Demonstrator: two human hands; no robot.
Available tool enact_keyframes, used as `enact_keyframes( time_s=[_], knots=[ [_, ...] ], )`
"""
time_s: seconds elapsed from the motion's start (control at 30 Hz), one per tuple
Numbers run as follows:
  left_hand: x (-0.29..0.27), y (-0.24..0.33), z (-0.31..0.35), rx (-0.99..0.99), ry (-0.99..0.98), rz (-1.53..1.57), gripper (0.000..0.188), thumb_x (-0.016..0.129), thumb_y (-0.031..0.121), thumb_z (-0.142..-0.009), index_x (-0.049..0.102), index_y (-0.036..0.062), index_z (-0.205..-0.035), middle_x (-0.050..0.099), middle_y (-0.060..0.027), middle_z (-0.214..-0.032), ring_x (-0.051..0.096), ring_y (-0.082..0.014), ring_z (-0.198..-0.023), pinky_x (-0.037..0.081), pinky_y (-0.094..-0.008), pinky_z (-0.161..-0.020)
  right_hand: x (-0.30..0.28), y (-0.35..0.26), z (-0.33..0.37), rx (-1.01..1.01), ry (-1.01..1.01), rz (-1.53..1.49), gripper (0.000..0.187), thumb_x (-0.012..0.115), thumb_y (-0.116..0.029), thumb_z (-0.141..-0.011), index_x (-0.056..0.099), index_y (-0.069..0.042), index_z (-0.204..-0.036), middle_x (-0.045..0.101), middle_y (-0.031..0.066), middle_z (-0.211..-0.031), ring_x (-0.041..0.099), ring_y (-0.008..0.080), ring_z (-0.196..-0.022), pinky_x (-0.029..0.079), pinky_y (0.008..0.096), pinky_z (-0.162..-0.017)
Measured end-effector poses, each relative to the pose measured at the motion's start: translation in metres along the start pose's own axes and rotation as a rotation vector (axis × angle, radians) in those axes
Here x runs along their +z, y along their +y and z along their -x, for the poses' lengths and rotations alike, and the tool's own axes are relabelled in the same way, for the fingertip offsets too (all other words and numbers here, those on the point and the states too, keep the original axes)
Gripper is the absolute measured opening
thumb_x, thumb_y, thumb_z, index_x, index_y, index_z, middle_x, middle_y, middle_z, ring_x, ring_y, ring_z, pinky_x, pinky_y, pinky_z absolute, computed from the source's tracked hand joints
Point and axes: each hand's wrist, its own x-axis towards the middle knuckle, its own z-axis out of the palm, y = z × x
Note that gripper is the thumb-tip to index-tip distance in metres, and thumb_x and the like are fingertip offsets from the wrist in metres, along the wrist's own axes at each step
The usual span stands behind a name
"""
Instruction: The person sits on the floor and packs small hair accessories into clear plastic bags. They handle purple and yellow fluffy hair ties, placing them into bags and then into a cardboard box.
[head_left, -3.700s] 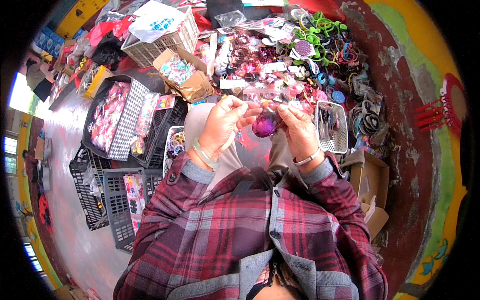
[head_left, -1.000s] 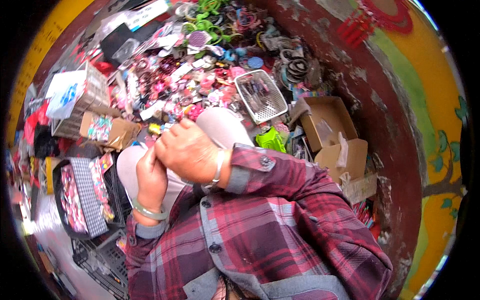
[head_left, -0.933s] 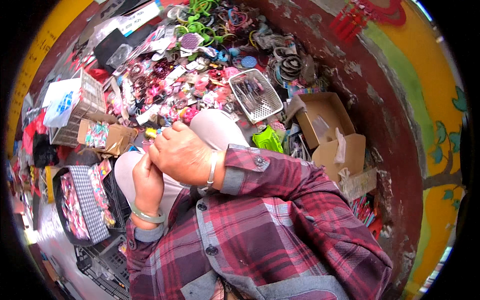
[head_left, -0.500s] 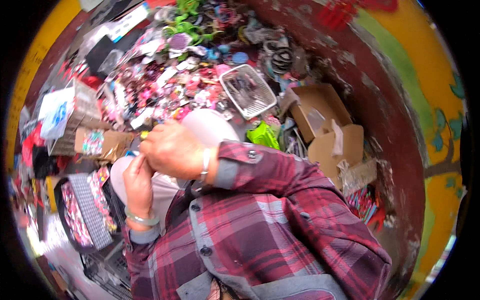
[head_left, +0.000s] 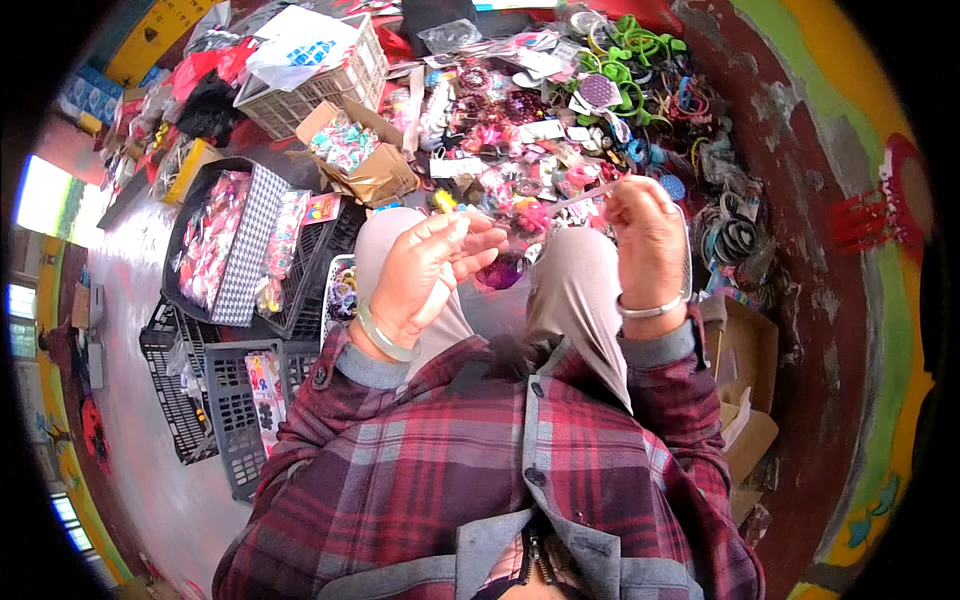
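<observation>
My left hand (head_left: 425, 272) is above my left knee, palm turned inward and fingers stretched apart; nothing shows in it. Over the right knee, my right hand (head_left: 648, 238) has its fingers curled in a pinch. A thin pale strip (head_left: 580, 200) sticks out from those fingers toward the left; its exact kind is unclear. Beneath and beyond the hands spreads a pile of small pink, red and white hair accessories (head_left: 520, 180). A dark purple round item (head_left: 503, 270) lies between my knees.
At left are a black bag of packaged accessories (head_left: 215, 245), black plastic baskets (head_left: 245, 410) and an open cardboard box (head_left: 385, 180). A pale crate (head_left: 315, 100) stands behind. Green headbands (head_left: 630, 60) lie at the far right; cardboard boxes (head_left: 750, 350) stand beside my right arm.
My hands were together at the left and are now apart, the right one moved rightward with the pale strip. The left hand's fingers have spread. The view has swung left.
</observation>
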Motion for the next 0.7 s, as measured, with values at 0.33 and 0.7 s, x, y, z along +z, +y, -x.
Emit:
enact_keyframes(
  time_s=[0.33, 0.7],
  knots=[
    [-0.035, 0.021, 0.005, 0.08, 0.064, 0.117, 0.027, 0.042, 0.014, -0.091, 0.051, -0.0068, -0.105, 0.058, -0.0239, -0.105, 0.057, -0.0315, -0.1, 0.048, -0.0343, -0.086, -0.121, 0.005, -0.021, -0.03, -0.077, 0.653, 0.008, 0.057, -0.006, -0.079, 0.063, -0.002, -0.083, 0.063, 0.0076, -0.076, 0.059, 0.0137, -0.069, 0.046, 0.0262, -0.063],
    [-0.045, 0.023, 0.003, 0.069, 0.039, 0.181, 0.027, 0.042, 0.013, -0.091, 0.05, -0.0087, -0.105, 0.058, -0.0235, -0.103, 0.057, -0.0318, -0.101, 0.048, -0.0345, -0.086, -0.182, 0.033, 0.038, -0.03, -0.637, 1.457, 0.023, 0.053, -0.007, -0.07, 0.066, -0.007, -0.088, 0.063, 0.0159, -0.073, 0.063, 0.0321, -0.073, 0.05, 0.0374, -0.068]
  ],
)
